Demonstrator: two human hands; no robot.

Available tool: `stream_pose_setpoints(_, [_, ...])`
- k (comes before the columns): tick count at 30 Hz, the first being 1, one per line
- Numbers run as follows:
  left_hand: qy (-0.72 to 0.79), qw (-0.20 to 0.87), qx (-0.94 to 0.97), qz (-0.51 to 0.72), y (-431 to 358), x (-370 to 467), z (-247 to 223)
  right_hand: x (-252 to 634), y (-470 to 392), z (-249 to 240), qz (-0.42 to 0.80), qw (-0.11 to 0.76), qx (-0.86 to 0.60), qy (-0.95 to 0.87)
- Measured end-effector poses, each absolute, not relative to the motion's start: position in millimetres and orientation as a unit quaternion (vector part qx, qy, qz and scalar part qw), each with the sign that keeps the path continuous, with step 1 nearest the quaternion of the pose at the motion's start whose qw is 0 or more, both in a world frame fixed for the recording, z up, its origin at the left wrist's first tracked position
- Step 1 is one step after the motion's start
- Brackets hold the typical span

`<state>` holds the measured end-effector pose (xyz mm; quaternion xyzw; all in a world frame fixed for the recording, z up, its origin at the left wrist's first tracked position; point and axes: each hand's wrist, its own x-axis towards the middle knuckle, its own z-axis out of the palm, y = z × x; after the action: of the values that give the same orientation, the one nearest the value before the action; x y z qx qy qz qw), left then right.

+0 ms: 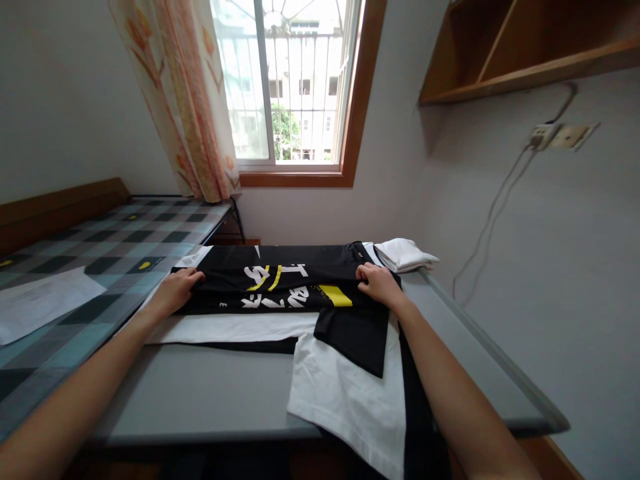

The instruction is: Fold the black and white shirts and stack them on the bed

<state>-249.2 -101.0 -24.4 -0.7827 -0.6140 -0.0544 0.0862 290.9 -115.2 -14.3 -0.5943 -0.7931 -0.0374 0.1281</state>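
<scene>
Left hand (184, 285) and right hand (379, 283) grip one black shirt (280, 290) over one white shirt (350, 387); one white bundle (404, 255) lies at one o'clock.

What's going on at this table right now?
A person's left hand and right hand grip a printed black shirt near its two ends. It lies over a white garment, part of which hangs off the near edge of the grey table. A white cloth sits bunched or folded at the far right.
</scene>
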Motion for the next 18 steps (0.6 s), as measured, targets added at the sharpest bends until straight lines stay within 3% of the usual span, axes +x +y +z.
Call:
stream_pose_setpoints(7, [-0.682, 0.056, -0.727, -0.061, -116, -276, -22, 293, -115, -13, 0.074, 0.058, -0.596, -0.798])
stream_pose_setpoints(18, [-0.632, -0.014, -0.767, -0.115, -96, -288, -15, 290, -115, -17, 0.086, 0.074, -0.598, -0.794])
